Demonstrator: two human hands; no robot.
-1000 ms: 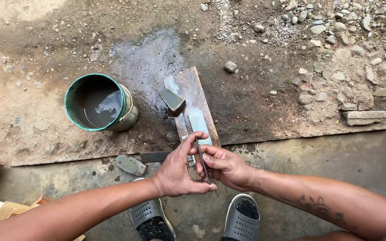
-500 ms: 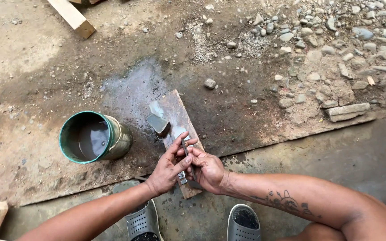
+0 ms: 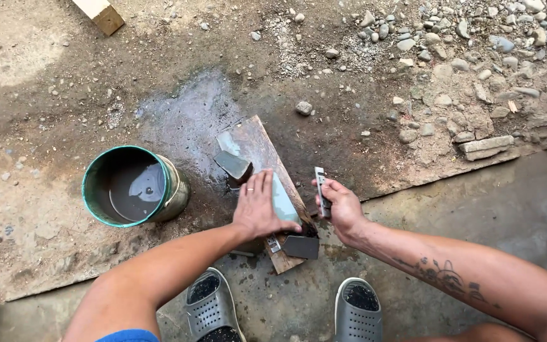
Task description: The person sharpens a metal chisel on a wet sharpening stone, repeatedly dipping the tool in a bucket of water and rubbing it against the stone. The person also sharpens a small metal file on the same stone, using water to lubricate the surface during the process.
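The hands have split apart: the left hand (image 3: 262,206) now lies flat, fingers spread, on the pale whetstone (image 3: 283,199) at frame centre, gripping nothing. The right hand (image 3: 342,209) has lifted clear to the right, clenched around the small blade (image 3: 320,190), held upright off the stone. Sharpening looks paused. The board (image 3: 257,142) is wet; the bucket (image 3: 135,187) stands left of centre.

green bucket (image 3: 135,187), grey sandals (image 3: 357,311), wood offcut (image 3: 99,14)
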